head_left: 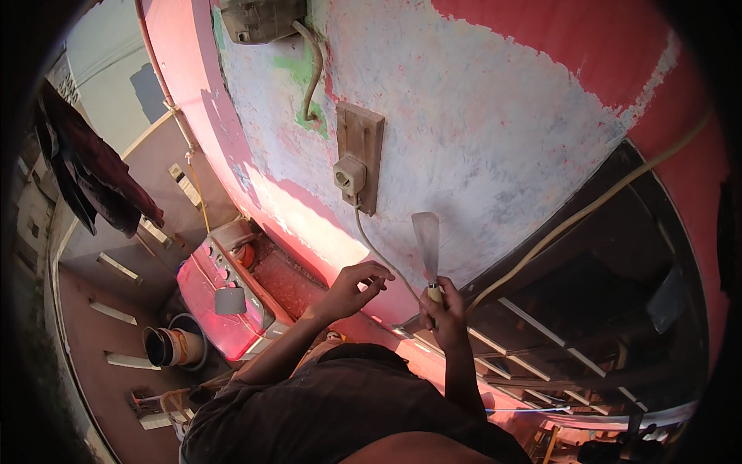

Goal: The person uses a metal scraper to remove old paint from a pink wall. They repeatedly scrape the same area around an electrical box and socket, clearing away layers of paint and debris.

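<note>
My right hand (443, 309) is closed around the handle of a putty knife (427, 241), its wide metal blade pointing up in front of the wall. To its left, my left hand (357, 288) hovers with curved fingers and the thumb apart, holding nothing. The wall (464, 139) is patchy white and pale blue, with red and pink paint left around the scraped area. A grey cable (373, 246) hangs between my hands and the wall. It runs down from a socket (350, 175) on a wooden board (363, 127).
Above the board sits a meter box (259, 19) with a thick cable. A pink washing machine (224, 298) stands at lower left, near buckets (171, 346). Dark clothes (93, 166) hang at far left. At right, a long cable (572, 220) crosses a dark window (618, 286).
</note>
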### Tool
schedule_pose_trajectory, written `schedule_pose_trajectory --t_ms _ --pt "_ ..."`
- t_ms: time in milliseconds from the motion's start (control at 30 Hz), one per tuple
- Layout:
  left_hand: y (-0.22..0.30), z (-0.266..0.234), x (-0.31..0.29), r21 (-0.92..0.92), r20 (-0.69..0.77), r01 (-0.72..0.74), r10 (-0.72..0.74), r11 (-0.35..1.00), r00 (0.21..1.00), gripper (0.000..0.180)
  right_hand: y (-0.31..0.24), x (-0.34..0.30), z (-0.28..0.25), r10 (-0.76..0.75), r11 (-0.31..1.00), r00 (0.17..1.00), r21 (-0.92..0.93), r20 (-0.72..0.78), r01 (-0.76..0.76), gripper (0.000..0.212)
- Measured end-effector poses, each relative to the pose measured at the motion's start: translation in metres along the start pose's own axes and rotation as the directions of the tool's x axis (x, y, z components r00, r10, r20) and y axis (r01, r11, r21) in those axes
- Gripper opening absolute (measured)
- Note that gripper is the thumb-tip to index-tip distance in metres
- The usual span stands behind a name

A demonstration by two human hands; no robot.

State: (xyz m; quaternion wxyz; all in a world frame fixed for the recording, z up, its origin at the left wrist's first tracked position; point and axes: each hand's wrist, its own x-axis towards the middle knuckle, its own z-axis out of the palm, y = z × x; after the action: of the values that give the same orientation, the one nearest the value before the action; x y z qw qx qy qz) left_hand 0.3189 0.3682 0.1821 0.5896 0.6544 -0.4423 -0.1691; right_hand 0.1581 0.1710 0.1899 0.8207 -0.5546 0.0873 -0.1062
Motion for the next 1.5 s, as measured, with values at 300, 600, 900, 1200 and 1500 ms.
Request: schedule_pose_trajectory --t_ms 300,600,900,1200,1500 --pt "0.02 -0.02 0.041 0.392 -0.01 -0.352 0.386 0.85 0.922 0.042 -0.016 0.015 0.011 -0.02 1.0 0.999 -0.003 -0.046 0.02 0.056" --pt "0.01 -0.049 0.085 0.436 0.046 -0.519 0.558 0.735 0.829 0.057 -0.043 0.052 0.067 -0.126 0.991 0.992 -0.03 0.029 0.127 0.071" --pt "-0.023 -0.087 0.107 0.524 -0.024 -0.653 0.776 0.547 0.631 0.05 -0.011 0.07 0.11 -0.064 0.997 0.998 0.043 -0.015 0.065 0.069" --pt "0.006 -0.1 0.146 0.435 0.075 -0.847 0.925 0.305 0.371 0.029 -0.019 0.07 0.127 -0.16 0.92 0.986 0.369 0.048 0.131 0.056" --pt "0.133 -0.103 0.238 0.508 0.027 -0.86 0.999 -0.037 -0.028 0.02 -0.133 0.081 0.136 -0.375 0.872 0.92 0.383 0.117 0.306 0.047"
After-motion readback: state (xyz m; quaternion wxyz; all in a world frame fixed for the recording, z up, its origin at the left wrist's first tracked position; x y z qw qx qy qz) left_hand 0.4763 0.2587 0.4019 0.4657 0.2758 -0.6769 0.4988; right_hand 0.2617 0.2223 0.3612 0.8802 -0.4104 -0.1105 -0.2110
